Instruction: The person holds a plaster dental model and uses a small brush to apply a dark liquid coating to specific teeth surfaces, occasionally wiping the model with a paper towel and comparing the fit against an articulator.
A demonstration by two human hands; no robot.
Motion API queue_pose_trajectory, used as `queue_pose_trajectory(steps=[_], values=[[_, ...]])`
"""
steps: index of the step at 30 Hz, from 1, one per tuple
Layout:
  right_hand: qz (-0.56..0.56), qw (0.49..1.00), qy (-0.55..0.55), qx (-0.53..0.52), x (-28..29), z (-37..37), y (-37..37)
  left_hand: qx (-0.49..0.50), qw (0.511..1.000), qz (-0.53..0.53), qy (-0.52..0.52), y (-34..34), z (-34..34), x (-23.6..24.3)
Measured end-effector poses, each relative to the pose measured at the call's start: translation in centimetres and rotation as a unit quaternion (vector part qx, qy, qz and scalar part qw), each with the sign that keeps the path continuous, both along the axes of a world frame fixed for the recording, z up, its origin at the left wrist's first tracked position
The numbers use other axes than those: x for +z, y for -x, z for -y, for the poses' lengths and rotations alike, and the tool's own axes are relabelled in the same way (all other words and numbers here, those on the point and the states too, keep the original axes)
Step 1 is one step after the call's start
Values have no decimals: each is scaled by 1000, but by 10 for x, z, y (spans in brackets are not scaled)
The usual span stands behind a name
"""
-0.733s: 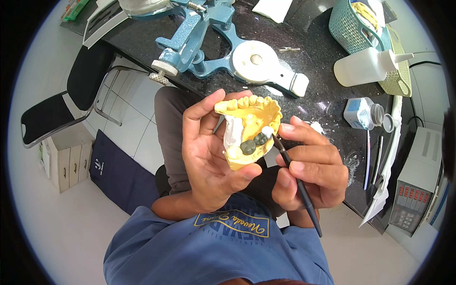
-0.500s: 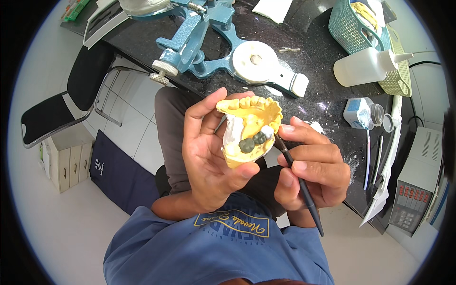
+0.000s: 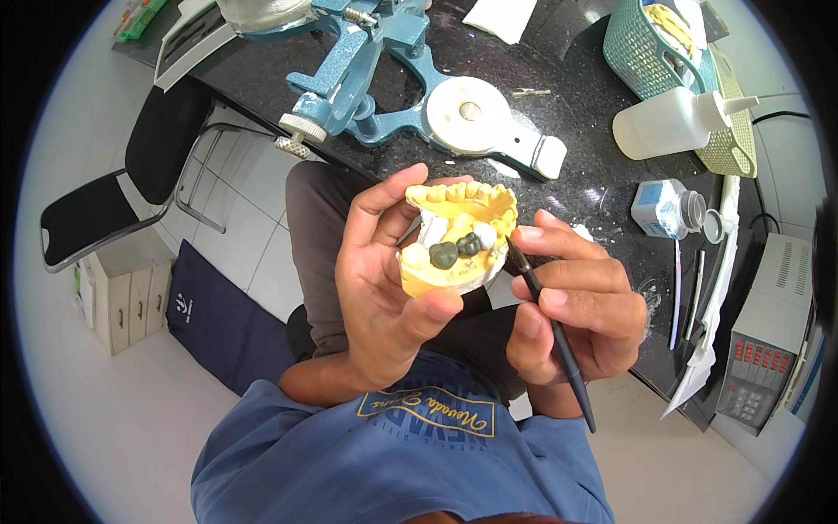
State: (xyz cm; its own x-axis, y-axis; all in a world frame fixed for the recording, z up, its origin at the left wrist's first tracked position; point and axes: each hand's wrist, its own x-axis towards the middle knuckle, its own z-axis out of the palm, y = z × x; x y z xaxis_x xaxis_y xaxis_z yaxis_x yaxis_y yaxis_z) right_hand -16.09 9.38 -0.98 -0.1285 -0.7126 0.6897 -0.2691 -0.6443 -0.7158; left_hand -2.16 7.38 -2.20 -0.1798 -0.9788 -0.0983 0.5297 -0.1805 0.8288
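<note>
My left hand (image 3: 375,271) grips a yellow plaster dental model (image 3: 471,203) from its left side, thumb at the near edge and fingers behind. Dark green wax-like teeth (image 3: 445,254) sit on the near side of its arch, beside one whitish tooth (image 3: 485,236). White plaster shows along the model's base, and small handwriting marks its near wall. In my right hand (image 3: 580,301) is a slim black brush-like tool (image 3: 559,345), held like a pen. Its tip is close to the model's right edge; whether it touches, I cannot tell.
On the dark speckled table (image 3: 576,113) stands a blue dental articulator (image 3: 375,79) with a white round plate. To the right are a squeeze bottle (image 3: 668,124), an open jar (image 3: 665,210), baskets (image 3: 650,52) and thin tools (image 3: 685,297). A black chair (image 3: 166,131) stands at left.
My left hand has tilted the dental model, so more of its near outer wall and the writing show. My right hand and the tool have barely moved.
</note>
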Motion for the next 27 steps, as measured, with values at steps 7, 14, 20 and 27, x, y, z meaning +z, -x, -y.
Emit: queue_pose_trajectory(steps=[7, 14, 20, 27], values=[[-24, 1000, -6, -5, 1, 1, 0, 5, 1000, -11, -13, 2, 0, 1], [-42, 999, -1, -14, 1, 2, 0, 6, 1000, -11, -11, 2, -1, 1], [-52, 999, 2, -16, 0, 2, 2, 5, 1000, -8, -11, 3, -1, 1], [-70, 997, 1, -28, 1, 2, -1, 12, 1000, -15, -15, 3, -1, 0]])
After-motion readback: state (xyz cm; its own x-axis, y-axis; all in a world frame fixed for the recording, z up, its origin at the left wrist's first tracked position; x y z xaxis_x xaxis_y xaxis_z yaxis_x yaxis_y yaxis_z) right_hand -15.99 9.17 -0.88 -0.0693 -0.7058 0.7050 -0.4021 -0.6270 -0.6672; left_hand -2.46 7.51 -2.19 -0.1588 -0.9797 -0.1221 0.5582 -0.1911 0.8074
